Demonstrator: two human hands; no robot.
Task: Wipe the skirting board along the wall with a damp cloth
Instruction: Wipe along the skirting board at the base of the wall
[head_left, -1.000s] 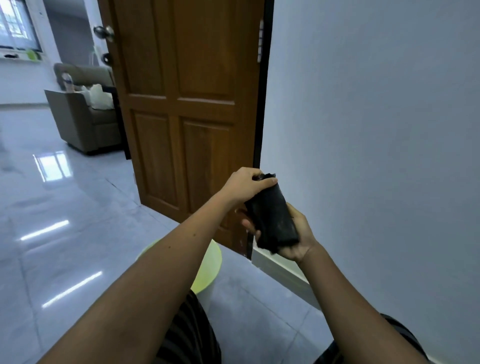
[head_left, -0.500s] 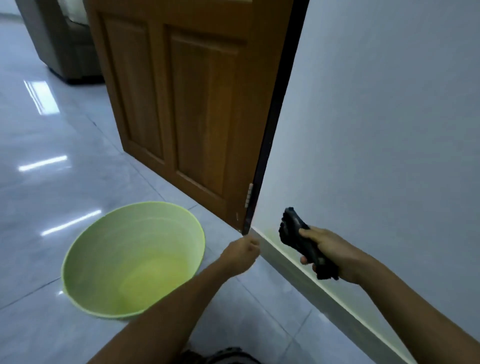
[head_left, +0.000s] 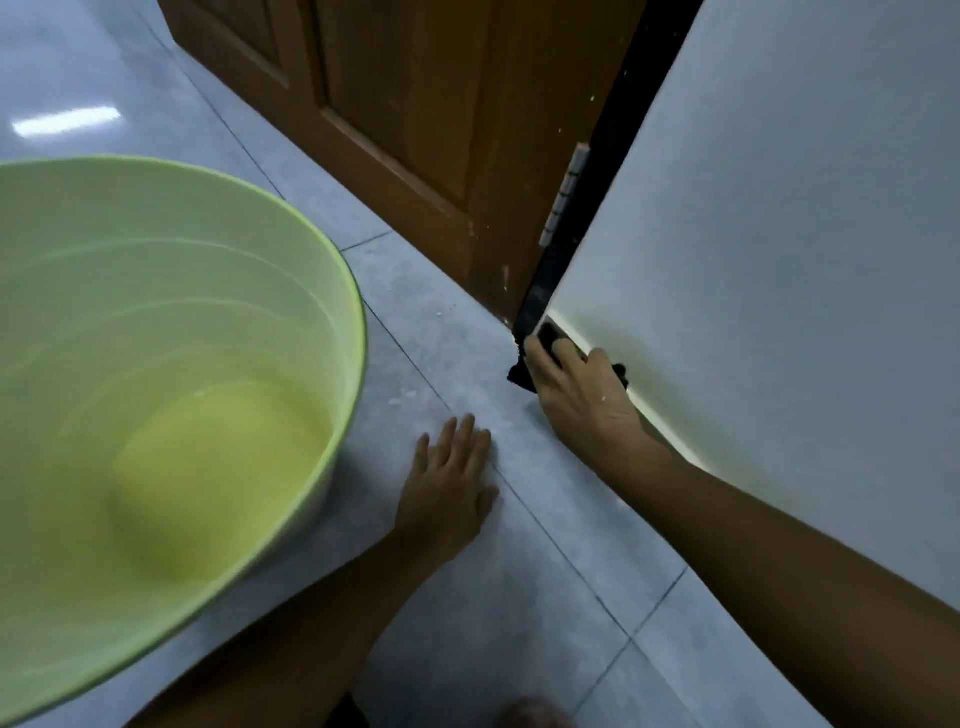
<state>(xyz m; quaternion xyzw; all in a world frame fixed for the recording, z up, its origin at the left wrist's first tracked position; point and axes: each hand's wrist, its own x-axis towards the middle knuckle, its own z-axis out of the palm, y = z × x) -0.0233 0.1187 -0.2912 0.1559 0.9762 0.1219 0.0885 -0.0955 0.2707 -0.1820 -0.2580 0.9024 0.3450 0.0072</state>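
While the left hand (head_left: 449, 486) lies flat on the floor (head_left: 519, 597), fingers spread and holding nothing, the right hand (head_left: 576, 387) closes over a dark cloth (head_left: 548, 335), pressing it to the skirting board (head_left: 670, 434) at the door frame. Left of both hands: green basin (head_left: 311, 260).

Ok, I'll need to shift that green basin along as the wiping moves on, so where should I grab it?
Grip the green basin by its thin rim at the near right edge, from above, beside the left hand. The walls flare outward, giving little purchase, and there is liquid inside, so keep it level.
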